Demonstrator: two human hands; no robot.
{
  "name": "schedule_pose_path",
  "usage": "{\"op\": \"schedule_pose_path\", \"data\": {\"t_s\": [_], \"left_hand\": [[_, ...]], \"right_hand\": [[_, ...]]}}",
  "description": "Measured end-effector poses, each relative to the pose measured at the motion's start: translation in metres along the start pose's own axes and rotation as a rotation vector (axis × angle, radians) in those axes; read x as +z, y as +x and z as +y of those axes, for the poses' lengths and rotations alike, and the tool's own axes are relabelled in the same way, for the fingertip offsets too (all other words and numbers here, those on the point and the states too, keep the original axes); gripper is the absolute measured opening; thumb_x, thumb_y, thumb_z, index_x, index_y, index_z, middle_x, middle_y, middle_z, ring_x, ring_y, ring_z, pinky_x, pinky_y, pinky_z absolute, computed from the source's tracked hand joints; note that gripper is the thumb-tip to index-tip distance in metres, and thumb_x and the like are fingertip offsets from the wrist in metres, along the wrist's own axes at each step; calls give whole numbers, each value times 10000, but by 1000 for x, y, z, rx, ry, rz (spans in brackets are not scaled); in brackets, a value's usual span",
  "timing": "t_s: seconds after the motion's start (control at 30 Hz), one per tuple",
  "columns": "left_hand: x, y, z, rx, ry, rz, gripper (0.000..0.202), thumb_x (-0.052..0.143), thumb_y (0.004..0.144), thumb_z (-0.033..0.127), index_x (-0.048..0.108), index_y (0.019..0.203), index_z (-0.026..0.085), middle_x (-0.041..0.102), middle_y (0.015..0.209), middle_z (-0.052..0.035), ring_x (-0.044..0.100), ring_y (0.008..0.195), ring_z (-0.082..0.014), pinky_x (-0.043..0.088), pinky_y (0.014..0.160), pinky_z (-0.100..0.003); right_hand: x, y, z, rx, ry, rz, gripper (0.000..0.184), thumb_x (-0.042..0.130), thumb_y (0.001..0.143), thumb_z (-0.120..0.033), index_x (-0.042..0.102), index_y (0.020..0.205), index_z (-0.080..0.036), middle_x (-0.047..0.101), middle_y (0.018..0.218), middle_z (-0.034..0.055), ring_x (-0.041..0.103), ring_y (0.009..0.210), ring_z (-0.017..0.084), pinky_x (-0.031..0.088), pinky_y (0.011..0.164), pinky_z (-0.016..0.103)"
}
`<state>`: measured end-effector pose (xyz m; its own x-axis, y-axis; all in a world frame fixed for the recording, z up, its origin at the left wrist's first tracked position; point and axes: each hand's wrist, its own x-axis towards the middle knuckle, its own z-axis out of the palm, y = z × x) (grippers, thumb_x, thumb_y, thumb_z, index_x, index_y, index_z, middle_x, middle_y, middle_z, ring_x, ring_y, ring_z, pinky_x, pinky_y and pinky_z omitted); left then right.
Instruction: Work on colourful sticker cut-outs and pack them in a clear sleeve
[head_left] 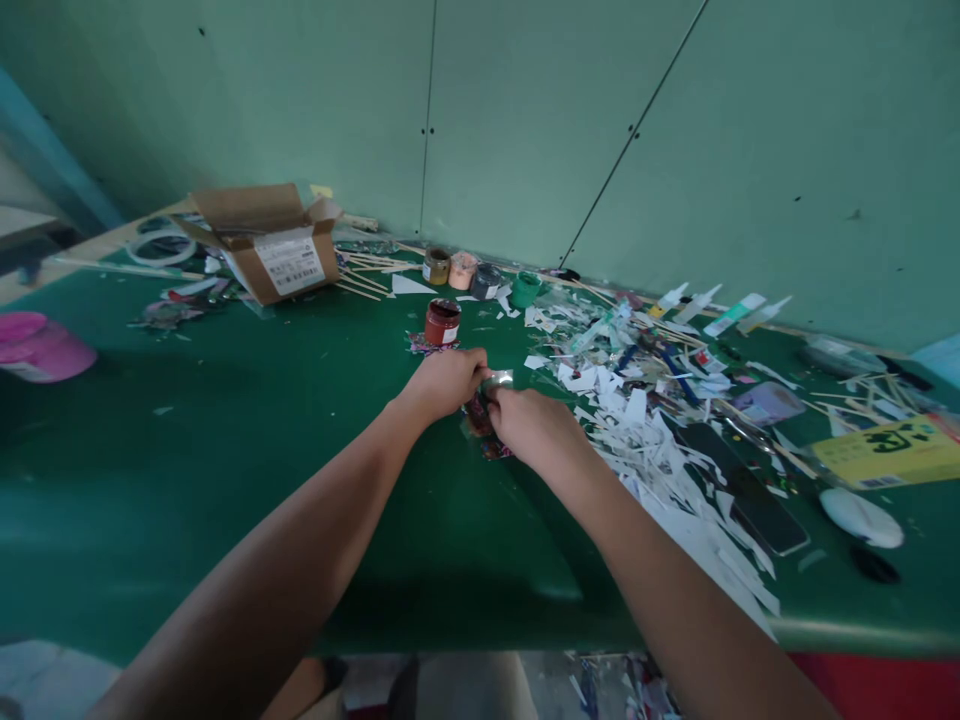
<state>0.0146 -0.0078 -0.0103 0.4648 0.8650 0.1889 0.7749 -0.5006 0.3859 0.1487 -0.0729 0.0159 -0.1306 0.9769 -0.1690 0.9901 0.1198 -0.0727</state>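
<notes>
My left hand [448, 382] and my right hand [534, 424] meet above the middle of the green table [300, 430]. Both are closed, with fingertips pinching a small shiny piece of film [499, 378] between them. Below the fingers hangs or lies a dark reddish, glossy patterned piece [478, 418]; its kind is unclear and my fingers hide part of it. Just beyond my left hand stands an open jar of dark red paint [442, 322], with colourful patterned scraps [421, 344] at its foot.
White paper strips [660, 490] and a dark phone [742, 490] lie to the right, near a white computer mouse [861, 517]. Several paint jars [486, 281] line the back. An open cardboard box [281, 260] and a pink container [45, 348] stand left.
</notes>
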Motion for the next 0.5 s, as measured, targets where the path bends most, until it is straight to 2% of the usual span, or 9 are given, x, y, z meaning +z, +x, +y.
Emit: {"op": "schedule_pose_path", "data": {"t_s": [0.23, 0.5], "left_hand": [[0, -1, 1, -27, -11, 8, 189, 466, 916, 307, 621, 885, 203, 664, 761, -61, 619, 738, -213, 368, 630, -289], [-2, 0, 2, -26, -36, 25, 186, 481, 910, 300, 634, 890, 197, 667, 774, -71, 620, 747, -223, 364, 621, -293]], "right_hand": [[3, -6, 3, 3, -13, -6, 329, 342, 955, -282, 644, 1002, -159, 674, 833, 145, 641, 711, 242, 309, 511, 298], [6, -11, 2, 17, -12, -5, 325, 344, 952, -276, 644, 1004, -164, 664, 834, 141, 623, 670, 227, 309, 501, 298]]}}
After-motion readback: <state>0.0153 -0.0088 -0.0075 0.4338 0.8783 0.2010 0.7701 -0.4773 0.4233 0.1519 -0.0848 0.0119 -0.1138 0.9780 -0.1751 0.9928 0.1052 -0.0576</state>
